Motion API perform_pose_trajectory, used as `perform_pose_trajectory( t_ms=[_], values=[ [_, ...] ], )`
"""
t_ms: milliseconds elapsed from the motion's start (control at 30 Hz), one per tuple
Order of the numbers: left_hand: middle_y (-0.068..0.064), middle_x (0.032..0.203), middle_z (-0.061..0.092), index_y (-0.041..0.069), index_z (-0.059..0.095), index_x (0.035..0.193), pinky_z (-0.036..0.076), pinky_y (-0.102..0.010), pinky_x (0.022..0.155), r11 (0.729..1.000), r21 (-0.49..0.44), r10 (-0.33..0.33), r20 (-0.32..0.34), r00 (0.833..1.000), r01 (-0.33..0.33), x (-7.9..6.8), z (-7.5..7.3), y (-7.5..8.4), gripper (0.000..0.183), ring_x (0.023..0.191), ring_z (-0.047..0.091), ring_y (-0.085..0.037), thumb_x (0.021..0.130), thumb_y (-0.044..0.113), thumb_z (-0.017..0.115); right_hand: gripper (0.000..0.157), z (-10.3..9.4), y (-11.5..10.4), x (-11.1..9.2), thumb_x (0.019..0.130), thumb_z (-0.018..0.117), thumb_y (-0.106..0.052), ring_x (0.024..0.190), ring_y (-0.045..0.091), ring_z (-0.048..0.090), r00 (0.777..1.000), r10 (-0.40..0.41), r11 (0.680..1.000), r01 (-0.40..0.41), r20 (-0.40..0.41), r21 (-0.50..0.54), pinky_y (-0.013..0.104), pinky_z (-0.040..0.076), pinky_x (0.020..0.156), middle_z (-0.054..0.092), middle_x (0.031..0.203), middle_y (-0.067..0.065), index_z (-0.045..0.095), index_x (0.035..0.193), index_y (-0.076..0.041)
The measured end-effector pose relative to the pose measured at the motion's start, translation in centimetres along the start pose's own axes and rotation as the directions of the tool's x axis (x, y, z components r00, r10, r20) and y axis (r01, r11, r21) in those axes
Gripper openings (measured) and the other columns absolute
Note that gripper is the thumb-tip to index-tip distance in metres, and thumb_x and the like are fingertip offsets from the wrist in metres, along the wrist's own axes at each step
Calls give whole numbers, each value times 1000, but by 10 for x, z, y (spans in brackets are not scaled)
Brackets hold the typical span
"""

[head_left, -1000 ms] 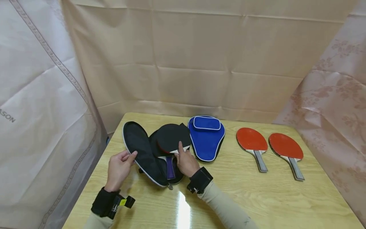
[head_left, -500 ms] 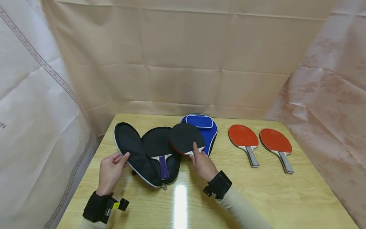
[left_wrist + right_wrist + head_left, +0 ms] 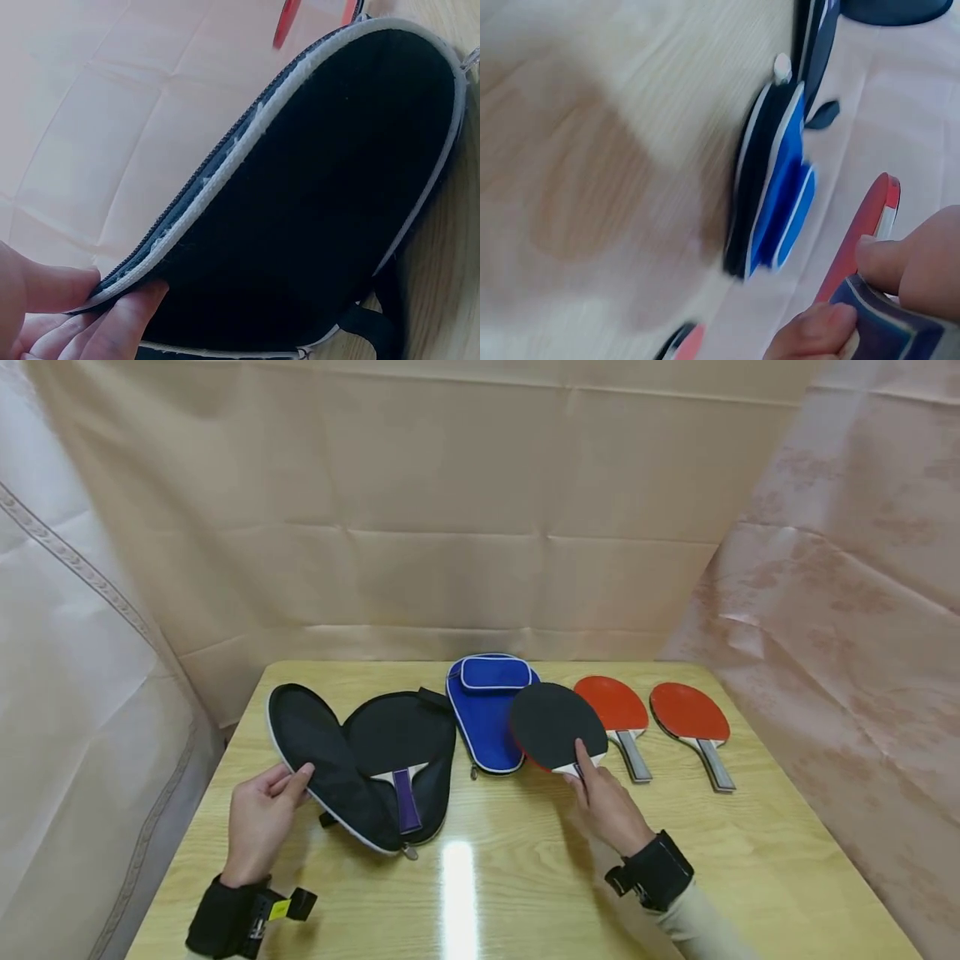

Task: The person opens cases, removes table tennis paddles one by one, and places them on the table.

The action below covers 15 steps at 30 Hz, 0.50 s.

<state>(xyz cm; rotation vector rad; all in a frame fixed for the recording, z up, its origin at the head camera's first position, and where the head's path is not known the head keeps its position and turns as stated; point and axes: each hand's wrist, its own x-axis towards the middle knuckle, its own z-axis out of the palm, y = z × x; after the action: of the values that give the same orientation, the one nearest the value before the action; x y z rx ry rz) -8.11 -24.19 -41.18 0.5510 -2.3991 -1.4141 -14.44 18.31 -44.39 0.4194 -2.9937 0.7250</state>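
My left hand [image 3: 258,818] pinches the pale-edged rim of a black paddle case's raised flap [image 3: 322,764]. In the left wrist view, thumb and fingers grip the case edge [image 3: 202,199] beside its zipper. Inside the unzipped case lies a table tennis paddle with a purple handle [image 3: 407,802]. My right hand [image 3: 609,806] holds another table tennis paddle [image 3: 555,722] by its handle above the table, black face up, forefinger along its base. The right wrist view shows that paddle's red side [image 3: 855,236] and dark purple handle [image 3: 881,326].
A blue paddle case [image 3: 486,727] with a small front pocket lies behind the held paddle, partly covered by it. Two red-faced paddles, one nearer [image 3: 611,703] and one farther right [image 3: 690,712], lie on the wooden table [image 3: 525,877]. Cloth hangs behind and on both sides.
The right hand has carried its paddle out from over the black case to the right, past the blue case. The left hand keeps its pinch on the flap. The head view has turned right.
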Motion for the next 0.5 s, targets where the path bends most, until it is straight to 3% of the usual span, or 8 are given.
perform_pose_trajectory(
  t_ms=[100, 333, 500],
  values=[
    [-11, 95, 76, 1, 74, 108, 48, -10, 62, 1000, 11, -25, -1, 1000, 25, 2, 0, 0, 38, 72, 62, 8, 96, 36, 64, 62, -12, 18, -12, 102, 55, -13, 76, 24, 58, 1000, 1, 1000, -2, -20, -15, 38, 49, 63, 60, 83, 14, 26, 152, 10],
    [1, 65, 67, 1, 72, 91, 32, -28, 46, 998, 42, -50, -16, 999, 51, 6, 3, 1, 38, 65, 57, -2, 96, 39, 65, 62, -37, 59, -50, 98, 60, -8, 82, 32, 63, 996, -9, 997, 1, -90, -81, 47, 52, 67, 64, 88, 21, 31, 148, 14],
    [-5, 82, 76, 1, 74, 104, 43, -14, 52, 995, 59, -86, -10, 996, 87, 7, 3, 2, 41, 66, 58, 5, 96, 40, 64, 61, -51, 87, -86, 98, 60, -7, 90, 37, 66, 996, 24, 996, -32, -86, -89, 51, 53, 73, 66, 98, 25, 30, 148, 14]
  ],
)
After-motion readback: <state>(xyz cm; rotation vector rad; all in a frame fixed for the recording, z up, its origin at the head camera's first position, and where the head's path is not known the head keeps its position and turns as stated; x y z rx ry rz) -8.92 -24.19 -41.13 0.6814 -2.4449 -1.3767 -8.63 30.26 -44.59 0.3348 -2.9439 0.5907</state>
